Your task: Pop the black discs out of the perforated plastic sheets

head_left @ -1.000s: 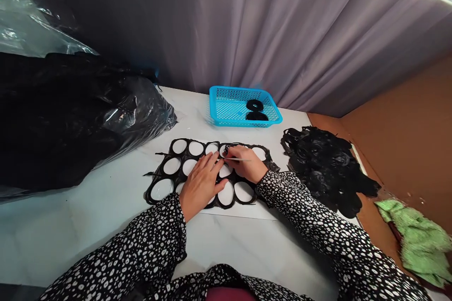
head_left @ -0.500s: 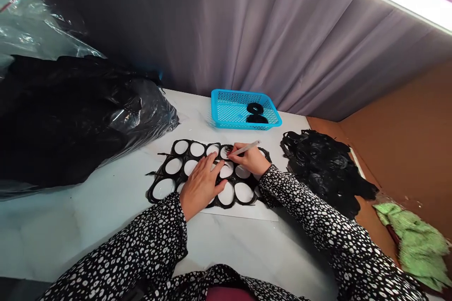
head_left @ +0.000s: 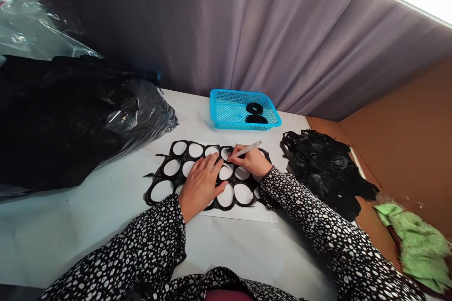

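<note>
A thin black sheet with rows of round holes [head_left: 163, 175] lies over a white board [head_left: 243, 215] on the table. My left hand [head_left: 200, 183] rests flat on its middle, fingers spread, covering some of the holes. Beside it, my right hand [head_left: 254, 160] pinches a slim, whitish pen-like tool [head_left: 248, 149] with its upper end slanting up to the right. The tool's tip is hidden by my fingers at a hole in the far row. Dark loose strands show inside that hole, against the white.
Behind the sheet stands a blue plastic basket [head_left: 216, 120] holding black ring-shaped pieces [head_left: 254, 109]. A pile of black scraps [head_left: 319, 169] lies to the right, a green cloth [head_left: 416, 242] beyond it. A large clear bag of black material [head_left: 70, 117] fills the left side.
My right hand and the pen-like tool have shifted slightly right and toward me, at the same hole. My left hand stays flat on the sheet.
</note>
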The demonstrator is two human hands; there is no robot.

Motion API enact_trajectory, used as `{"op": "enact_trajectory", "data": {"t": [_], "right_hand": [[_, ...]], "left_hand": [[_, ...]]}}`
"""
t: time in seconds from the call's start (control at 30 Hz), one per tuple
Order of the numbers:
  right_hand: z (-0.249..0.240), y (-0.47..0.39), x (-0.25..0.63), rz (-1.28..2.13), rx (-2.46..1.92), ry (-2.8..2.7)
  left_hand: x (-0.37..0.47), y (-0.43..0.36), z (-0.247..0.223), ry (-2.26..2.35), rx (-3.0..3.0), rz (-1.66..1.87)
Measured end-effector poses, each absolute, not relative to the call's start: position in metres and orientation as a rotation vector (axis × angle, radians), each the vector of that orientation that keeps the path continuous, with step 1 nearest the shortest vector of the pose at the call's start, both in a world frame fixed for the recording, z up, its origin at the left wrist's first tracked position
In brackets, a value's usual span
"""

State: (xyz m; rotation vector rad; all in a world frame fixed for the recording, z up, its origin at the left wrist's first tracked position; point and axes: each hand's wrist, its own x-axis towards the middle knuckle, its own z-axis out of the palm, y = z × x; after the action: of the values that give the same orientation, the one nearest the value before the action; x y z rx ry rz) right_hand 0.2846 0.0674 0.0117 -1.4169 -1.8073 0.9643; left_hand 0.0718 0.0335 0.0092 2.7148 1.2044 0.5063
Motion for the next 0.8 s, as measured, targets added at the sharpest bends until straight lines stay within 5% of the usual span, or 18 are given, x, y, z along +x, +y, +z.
{"op": "enact_trajectory", "data": {"t": [0.8], "right_hand": [[0.003,0.06,0.262,0.62,-1.512,-1.834]], "left_hand": [[0.072,0.038,0.004,1.153,2.826,0.446]]}}
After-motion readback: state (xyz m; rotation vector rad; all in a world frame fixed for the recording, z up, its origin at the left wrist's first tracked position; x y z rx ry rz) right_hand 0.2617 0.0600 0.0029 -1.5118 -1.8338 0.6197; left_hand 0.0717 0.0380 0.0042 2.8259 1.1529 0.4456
